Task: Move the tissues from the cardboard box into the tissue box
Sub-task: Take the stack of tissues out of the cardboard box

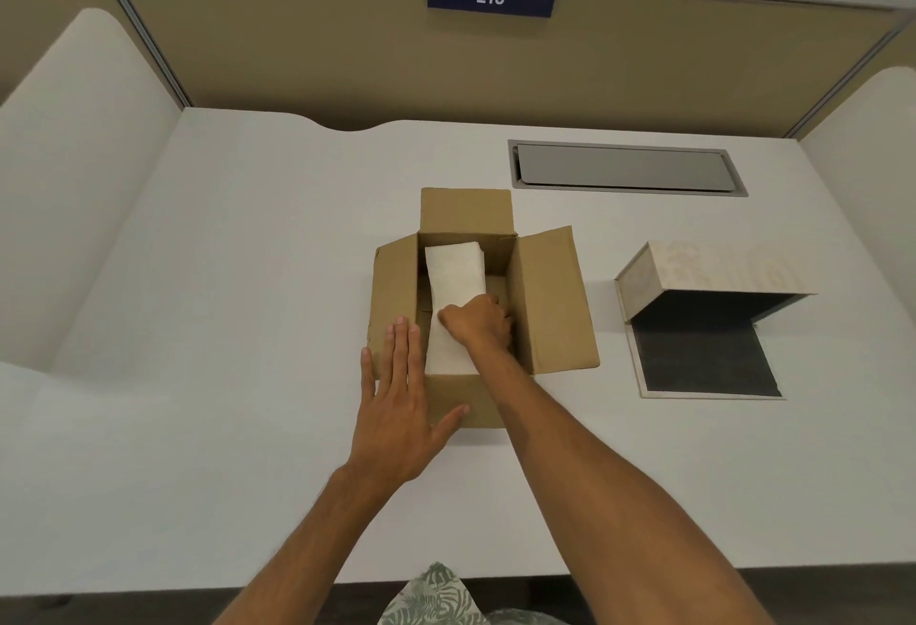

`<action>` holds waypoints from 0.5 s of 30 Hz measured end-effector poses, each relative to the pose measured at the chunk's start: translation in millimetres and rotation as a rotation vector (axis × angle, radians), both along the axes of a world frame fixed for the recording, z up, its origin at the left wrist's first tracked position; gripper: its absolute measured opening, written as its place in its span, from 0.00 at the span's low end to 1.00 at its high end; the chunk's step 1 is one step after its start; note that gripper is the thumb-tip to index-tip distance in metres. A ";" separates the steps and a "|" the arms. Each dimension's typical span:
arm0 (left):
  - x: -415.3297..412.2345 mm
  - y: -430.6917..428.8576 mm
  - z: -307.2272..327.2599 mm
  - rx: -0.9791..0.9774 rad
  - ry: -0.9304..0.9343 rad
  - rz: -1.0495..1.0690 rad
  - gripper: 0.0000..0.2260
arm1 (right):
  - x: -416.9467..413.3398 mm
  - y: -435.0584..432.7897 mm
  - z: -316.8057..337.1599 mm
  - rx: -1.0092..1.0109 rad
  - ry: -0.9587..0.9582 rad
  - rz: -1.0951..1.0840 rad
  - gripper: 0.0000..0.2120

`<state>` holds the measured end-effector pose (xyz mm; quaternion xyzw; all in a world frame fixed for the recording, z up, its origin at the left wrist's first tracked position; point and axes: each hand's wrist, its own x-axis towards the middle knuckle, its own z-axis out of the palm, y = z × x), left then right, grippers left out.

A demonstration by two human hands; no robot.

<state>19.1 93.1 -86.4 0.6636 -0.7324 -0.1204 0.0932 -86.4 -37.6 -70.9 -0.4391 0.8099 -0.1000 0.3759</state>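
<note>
While tissues (455,277) fill the cardboard box (550,297), tissue box (714,277) sits well apart.

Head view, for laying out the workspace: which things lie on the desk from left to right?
Left hand → cardboard box holding the tissue stack, gripped by the right hand → open tissue box.

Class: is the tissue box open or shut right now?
Open: the tissue box has its lid raised, showing a dark, empty interior.
</note>
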 end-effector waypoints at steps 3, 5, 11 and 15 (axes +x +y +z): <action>-0.1 0.1 1.5 0.009 -0.014 0.004 0.46 | -4.3 -2.4 0.4 0.003 -0.089 -0.051 0.35; -0.5 0.4 3.1 0.020 -0.021 0.003 0.46 | -7.3 -4.4 0.2 0.016 -0.188 -0.113 0.34; -1.0 0.7 8.9 0.051 -0.028 0.008 0.46 | -17.8 -9.5 1.8 0.062 -0.469 -0.267 0.23; -2.1 -1.9 13.6 0.068 0.040 0.023 0.47 | -21.8 -7.5 4.2 0.089 -0.570 -0.288 0.25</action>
